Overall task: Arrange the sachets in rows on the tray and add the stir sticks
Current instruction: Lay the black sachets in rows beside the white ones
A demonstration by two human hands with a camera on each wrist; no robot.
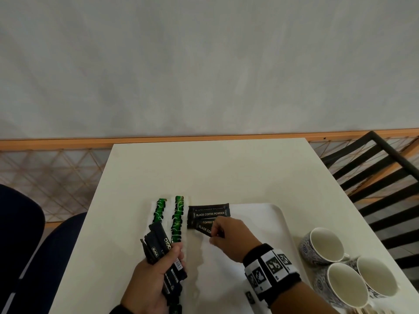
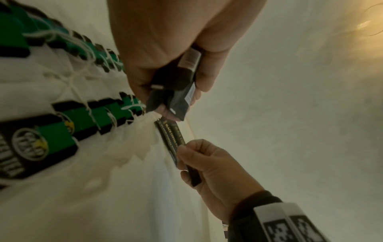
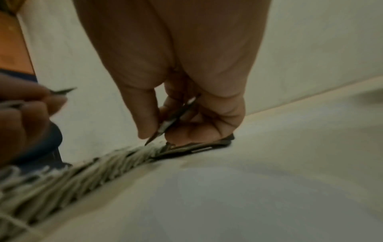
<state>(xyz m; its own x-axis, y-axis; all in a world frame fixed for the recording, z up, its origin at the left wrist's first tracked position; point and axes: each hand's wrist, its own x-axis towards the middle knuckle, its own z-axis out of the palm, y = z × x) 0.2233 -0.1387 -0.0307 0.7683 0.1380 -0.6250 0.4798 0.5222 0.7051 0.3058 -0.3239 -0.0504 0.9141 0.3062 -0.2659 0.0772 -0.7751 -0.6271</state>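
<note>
I have the right hand (image 1: pixel 229 236) low over the white tray (image 1: pixel 267 214), thumb and forefinger pinching one black coffee sachet (image 1: pixel 207 231) by its near end; it lies slightly askew just below the row of black coffee powder sachets (image 1: pixel 209 214) already laid flat across the tray's far left part, and I judge I am setting it down as the next one in that row, gripping the end so the printed face stays up and the long edge can line up with its neighbours; in the right wrist view the sachet is edge-on and thin as a blade between the fingertips (image 3: pixel 145 131). The left hand (image 1: pixel 156 275) is curled round a fanned bundle of dark sachets (image 1: pixel 162 252), kept close beside the tray as a ready supply; one reads part of "CHOC", another "BLACK". Left of the black row run two columns of green tea bag tags (image 1: pixel 178 218) on white paper with loose white strings, overlapping like shingles. The sachets are slim, flat, glossy rectangles, slippery-looking; the tray is smooth, matte, with rounded corners; the counter (image 1: pixel 204 168) is plain off-white. Three patterned ceramic cups (image 1: pixel 340 268) sit at the right. At the bottom edge something pale and wooden may be the stir sticks; I cannot tell.
</note>
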